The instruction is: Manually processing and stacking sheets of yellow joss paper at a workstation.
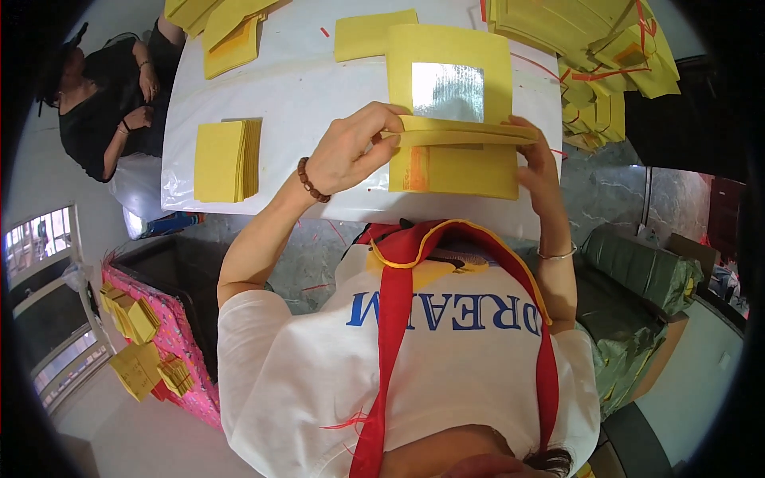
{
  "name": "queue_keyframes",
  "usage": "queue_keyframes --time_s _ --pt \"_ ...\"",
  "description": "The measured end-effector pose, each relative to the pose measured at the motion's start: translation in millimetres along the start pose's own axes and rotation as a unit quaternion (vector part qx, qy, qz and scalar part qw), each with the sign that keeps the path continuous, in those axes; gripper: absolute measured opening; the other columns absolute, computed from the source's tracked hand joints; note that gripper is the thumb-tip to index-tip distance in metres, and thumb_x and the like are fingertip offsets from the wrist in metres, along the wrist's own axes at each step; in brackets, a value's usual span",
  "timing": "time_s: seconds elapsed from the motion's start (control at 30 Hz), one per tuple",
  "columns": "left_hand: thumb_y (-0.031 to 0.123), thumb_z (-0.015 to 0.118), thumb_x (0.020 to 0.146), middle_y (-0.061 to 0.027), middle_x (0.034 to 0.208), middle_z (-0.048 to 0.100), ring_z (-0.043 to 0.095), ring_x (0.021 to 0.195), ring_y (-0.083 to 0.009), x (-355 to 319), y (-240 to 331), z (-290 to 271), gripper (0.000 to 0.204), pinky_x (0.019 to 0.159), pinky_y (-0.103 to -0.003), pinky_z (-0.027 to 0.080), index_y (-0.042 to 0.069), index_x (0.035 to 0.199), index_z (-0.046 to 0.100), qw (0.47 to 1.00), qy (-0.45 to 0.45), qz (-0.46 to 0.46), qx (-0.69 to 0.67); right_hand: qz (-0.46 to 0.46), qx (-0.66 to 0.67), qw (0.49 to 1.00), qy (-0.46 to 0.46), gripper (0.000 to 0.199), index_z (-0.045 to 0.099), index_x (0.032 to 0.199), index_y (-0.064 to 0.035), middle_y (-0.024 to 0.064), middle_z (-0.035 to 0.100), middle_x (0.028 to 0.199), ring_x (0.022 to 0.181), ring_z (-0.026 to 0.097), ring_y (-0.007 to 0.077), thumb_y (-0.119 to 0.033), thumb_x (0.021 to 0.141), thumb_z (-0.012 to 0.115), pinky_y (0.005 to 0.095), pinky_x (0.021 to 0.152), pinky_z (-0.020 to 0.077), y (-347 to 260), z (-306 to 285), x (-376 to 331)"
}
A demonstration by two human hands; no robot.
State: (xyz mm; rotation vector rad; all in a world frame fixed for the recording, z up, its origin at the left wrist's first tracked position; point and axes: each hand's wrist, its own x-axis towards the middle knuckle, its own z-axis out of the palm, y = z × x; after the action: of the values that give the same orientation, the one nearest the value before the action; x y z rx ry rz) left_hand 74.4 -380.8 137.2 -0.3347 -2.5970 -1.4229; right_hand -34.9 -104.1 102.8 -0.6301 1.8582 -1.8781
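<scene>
In front of me on the white-covered table lies a yellow paper sheet (pixel 450 48) with a silver foil square (pixel 446 89). Across it, a folded bundle of yellow paper (pixel 466 131) is raised between my hands. My left hand (pixel 355 147) wears a brown bead bracelet and pinches the bundle's left end. At the right end, my right hand (pixel 540 163) grips the paper with its fingers behind the edge; its thumb stands apart below. Nearer to me, a flat yellow part (pixel 470 171) with an orange patch shows under the fold.
A neat stack of yellow paper (pixel 227 161) sits left on the table (pixel 295 88). Far off are a yellow sheet (pixel 374 33) and red-tied bundles (pixel 574 36). Another person (pixel 107 103) sits at the far left. Dark green wrapped seats (pixel 621 303) stand to my right.
</scene>
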Motion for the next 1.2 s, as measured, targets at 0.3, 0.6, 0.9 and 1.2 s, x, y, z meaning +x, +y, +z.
queue_keyframes --time_s 0.3,0.6,0.9,1.2 --pt "0.004 0.059 0.082 -0.0129 0.117 0.057 0.055 0.094 -0.021 4 -4 19 0.023 0.087 -0.034 0.042 0.004 0.105 0.057 0.982 0.131 0.0 -0.133 0.062 0.027 0.997 0.048 0.023 0.061 0.106 -0.0024 0.0036 0.063 0.099 0.094 0.057 0.0113 -0.01 0.085 0.061 0.0239 0.081 0.0448 4 8 9" --pt "-0.003 0.056 0.071 -0.0073 0.115 0.059 0.052 0.103 -0.0278 2 -28 8 0.036 0.091 -0.037 0.036 0.011 0.103 0.065 0.983 0.054 0.072 0.159 -0.233 -0.286 0.927 -0.071 0.039 0.06 0.11 -0.0094 0.0053 0.059 0.115 0.115 0.048 0.0268 -0.014 0.073 0.069 0.0353 0.095 0.037 -12 -13 22" --pt "-0.003 0.055 0.069 -0.0066 0.108 0.061 0.055 0.1 -0.027 -8 -6 8 0.033 0.082 -0.036 0.039 0.009 0.098 0.065 0.969 0.1 0.129 0.186 -0.278 -0.445 0.835 -0.165 0.033 0.061 0.111 -0.0158 0.0035 0.057 0.121 0.122 0.044 0.0274 -0.019 0.079 0.061 0.0427 0.102 0.027 -42 -4 21" --pt "0.008 0.061 0.072 -0.009 0.098 0.065 0.059 0.091 -0.0243 -24 -5 26 0.022 0.074 -0.035 0.042 0.004 0.094 0.064 0.979 0.083 0.142 0.121 -0.191 -0.387 0.885 -0.175 0.028 0.062 0.104 -0.0133 0.0025 0.064 0.108 0.1 0.06 0.0172 -0.019 0.077 0.065 0.0416 0.097 0.0314 -44 -1 -4"
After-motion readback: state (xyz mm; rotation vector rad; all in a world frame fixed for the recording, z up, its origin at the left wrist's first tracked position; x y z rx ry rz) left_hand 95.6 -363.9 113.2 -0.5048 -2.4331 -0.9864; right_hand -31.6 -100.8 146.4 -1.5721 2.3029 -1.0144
